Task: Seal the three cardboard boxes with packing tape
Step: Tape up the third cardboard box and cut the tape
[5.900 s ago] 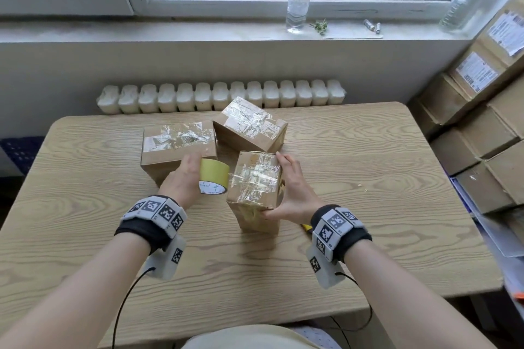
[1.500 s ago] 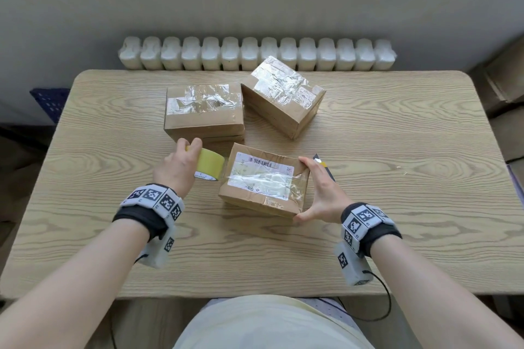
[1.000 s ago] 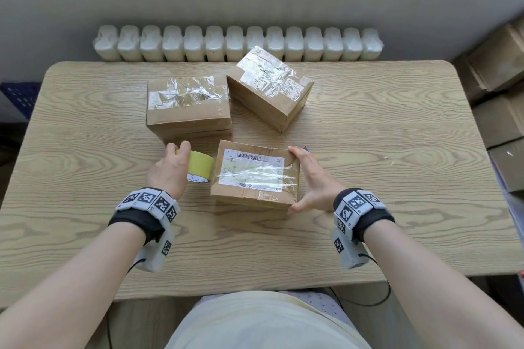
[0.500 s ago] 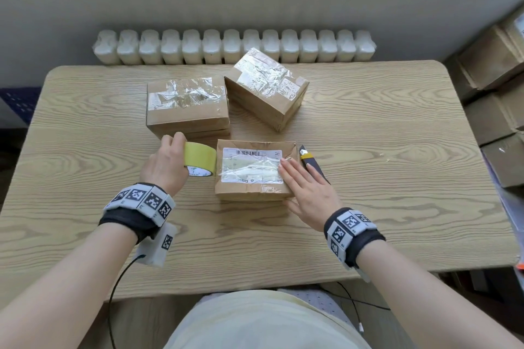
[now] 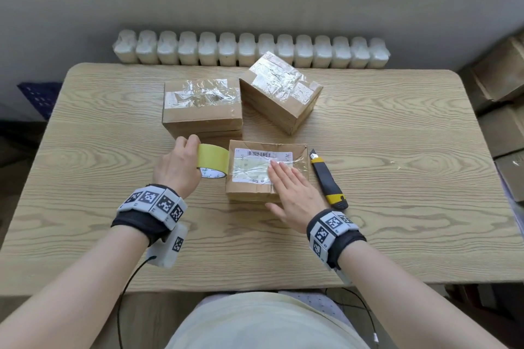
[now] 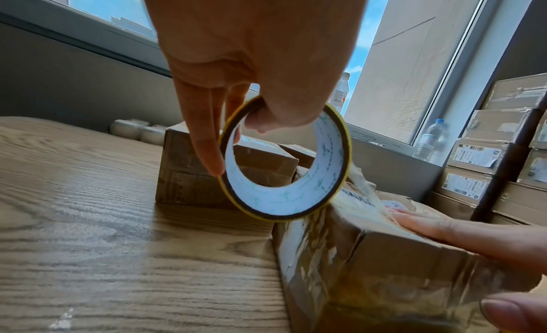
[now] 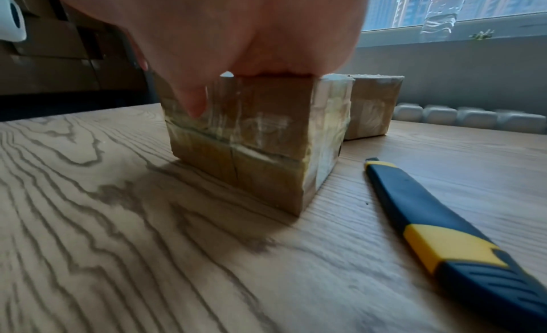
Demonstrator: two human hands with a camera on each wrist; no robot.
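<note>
Tape roll (image 5: 213,161) is held upright by the left hand (image 5: 178,168), thumb hooked through the core and fingers curled over the outer rim, at the left edge of the near box (image 5: 266,171). A clear strip is seen running from the roll onto the box top in the left wrist view, so the roll is probably kept there to hold the strip taut.

Right hand (image 5: 295,193) is laid flat on the box top, fingers straight, thumb down the near face; nothing is gripped. The box is likely being pinned and the tape pressed down.

Utility knife (image 5: 328,180) is parked just right of the box, within reach for the cut.

Two far boxes (image 5: 202,106) (image 5: 280,91) already carry tape on top, both on the table (image 5: 397,207).

Hidden: the tape's far end and the seam are covered by the right palm. Clear tape glare makes strip edges hard to trace. Undersides and far faces of all the boxes can't be checked.
</note>
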